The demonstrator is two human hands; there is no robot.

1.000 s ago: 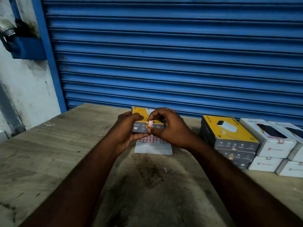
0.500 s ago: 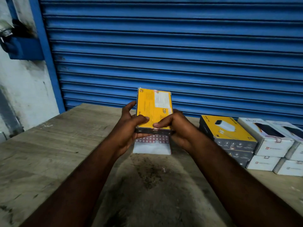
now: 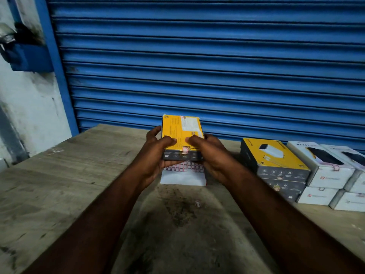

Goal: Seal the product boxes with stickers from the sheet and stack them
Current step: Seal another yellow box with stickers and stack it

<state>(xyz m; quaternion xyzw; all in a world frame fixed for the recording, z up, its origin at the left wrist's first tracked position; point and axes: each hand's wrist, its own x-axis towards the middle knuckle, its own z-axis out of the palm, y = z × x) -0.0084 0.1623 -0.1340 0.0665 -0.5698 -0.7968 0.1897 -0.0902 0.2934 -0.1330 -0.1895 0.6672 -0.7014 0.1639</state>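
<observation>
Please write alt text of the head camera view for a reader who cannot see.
Both hands, left hand and right hand, hold a yellow and grey product box with a small red-edged sticker across its edge, above a white sticker sheet on a worn wooden table.

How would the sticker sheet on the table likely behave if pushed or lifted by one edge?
The sticker sheet looks thin and flat on the table, so it would probably slide easily when pushed. Lifted by one edge, it would likely bend rather than stay stiff.

White box (image 3: 320, 159) at right with a top-edge word that looks like "HAILEY", print on the held yellow box (image 3: 181, 133), its white label and the stacked yellow boxes (image 3: 276, 155) too blurred to read
</observation>
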